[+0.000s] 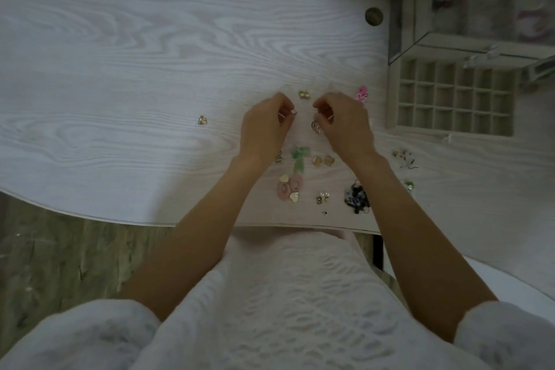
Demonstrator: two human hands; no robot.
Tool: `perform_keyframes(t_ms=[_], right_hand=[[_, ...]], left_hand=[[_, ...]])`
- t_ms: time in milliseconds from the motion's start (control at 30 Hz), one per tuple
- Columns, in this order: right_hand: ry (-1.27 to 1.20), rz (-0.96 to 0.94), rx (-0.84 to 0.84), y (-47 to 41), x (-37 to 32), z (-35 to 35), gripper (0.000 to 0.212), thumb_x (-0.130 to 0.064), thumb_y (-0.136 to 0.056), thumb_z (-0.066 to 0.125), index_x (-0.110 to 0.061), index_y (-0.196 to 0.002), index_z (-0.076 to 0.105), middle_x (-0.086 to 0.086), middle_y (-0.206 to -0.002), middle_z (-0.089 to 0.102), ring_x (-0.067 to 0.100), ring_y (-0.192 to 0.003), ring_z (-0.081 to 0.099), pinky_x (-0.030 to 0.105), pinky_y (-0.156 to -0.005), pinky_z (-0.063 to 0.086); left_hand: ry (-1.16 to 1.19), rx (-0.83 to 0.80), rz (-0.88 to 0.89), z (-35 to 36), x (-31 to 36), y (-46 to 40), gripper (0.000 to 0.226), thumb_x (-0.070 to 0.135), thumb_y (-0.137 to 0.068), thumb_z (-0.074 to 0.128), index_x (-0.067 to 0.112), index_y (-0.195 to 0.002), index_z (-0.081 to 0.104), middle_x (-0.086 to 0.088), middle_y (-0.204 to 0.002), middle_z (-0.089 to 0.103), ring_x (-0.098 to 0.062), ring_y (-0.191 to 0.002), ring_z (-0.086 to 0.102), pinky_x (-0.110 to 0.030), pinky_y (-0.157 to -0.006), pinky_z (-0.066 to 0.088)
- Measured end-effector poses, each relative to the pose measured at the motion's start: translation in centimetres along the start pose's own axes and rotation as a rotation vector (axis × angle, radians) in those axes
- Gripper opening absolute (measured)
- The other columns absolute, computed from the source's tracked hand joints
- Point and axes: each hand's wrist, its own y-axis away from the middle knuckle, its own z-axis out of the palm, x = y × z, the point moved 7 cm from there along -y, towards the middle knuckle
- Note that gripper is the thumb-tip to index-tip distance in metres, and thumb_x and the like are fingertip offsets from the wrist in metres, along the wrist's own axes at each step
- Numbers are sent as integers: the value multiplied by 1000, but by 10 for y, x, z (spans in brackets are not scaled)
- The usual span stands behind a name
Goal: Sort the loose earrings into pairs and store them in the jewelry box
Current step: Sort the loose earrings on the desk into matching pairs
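Pale desk (120,69) bears jewelry box (393,99), gridded compartments bare.

Left half of table (105,69) lay open | scattered earrings (303,177) crowded near centre | jewelry box (450,99) blocked far right
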Motion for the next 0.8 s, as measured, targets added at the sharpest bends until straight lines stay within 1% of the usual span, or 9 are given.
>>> perform_keyframes(t_ms=[67, 133, 233, 333, 467, 567, 633, 700, 800], right_hand=[[44, -26, -27, -3, -7, 8, 16, -12, -87, 59, -10, -103, 62, 7, -97, 65, 21, -89, 59, 33, -79, 47], [106, -33, -38, -5, -13, 15, 19, -15, -89, 57, -12, -107, 62, 5, -99, 67, 21, -96, 56, 29, -75, 42], [127, -24, -40, -8, -20, 20, 20, -18, -90, 56, -12, -108, 62, 5, -101, 67, 22, -101, 52, 31, -73, 41], [85, -7, -32, -9, -19, 20, 20, -19, -89, 58, -11, -107, 63, 4, -99, 68, 22, -99, 52, 31, -74, 41], [107, 27, 16, -2, -11, 15, 20, -15, -90, 57, -12, -108, 65, 6, -100, 67, 22, -103, 51, 27, -77, 37], [114, 68, -6, -2, -13, 21, 18, -19, -90, 57, -13, -103, 68, 5, -98, 68, 23, -105, 52, 29, -77, 40], [117, 87, -10, -6, -15, 25, 18, -21, -90, 57, -15, -102, 69, 4, -97, 70, 23, -103, 53, 29, -74, 40], [118, 108, -2, -9, -16, 25, 19, -22, -90, 58, -16, -102, 70, 3, -97, 70, 23, -102, 54, 28, -70, 39], [114, 120, 6, -10, -16, 21, 20, -22, -90, 58, -14, -103, 69, 5, -99, 70, 23, -103, 54, 30, -73, 41]], left_hand=[[-55, -9, -14, 5, 0, -6, 8, 18, -87, 60, 13, -93, 63, 0, -88, 67, -12, -78, 60, -26, -72, 47], [-101, -7, -17, 7, -1, -9, 9, 19, -88, 59, 13, -94, 64, -2, -90, 68, -16, -80, 61, -31, -74, 50], [-128, 8, -27, 5, -7, -10, 12, 20, -89, 58, 13, -95, 66, -5, -91, 68, -19, -81, 62, -38, -74, 51], [-133, 18, -21, 0, -10, -10, 15, 21, -88, 59, 12, -98, 67, -5, -93, 70, -20, -84, 64, -38, -78, 51], [-78, 14, -10, -5, -8, -7, 16, 14, -85, 63, 10, -100, 69, -6, -94, 72, -21, -88, 66, -39, -85, 51], [-77, 15, 23, -5, -2, -8, 15, 13, -85, 63, 11, -98, 71, -5, -93, 73, -19, -87, 67, -35, -85, 52], [-83, 10, 39, -3, 2, -9, 16, 13, -85, 63, 13, -98, 72, -4, -93, 74, -18, -86, 67, -32, -84, 52], [-99, -1, 53, -1, 4, -10, 17, 14, -86, 62, 15, -99, 72, -3, -94, 74, -18, -85, 67, -34, -83, 52], [-121, -22, 63, 0, 5, -10, 17, 15, -88, 60, 14, -101, 72, -5, -95, 73, -21, -86, 66, -37, -83, 52]])
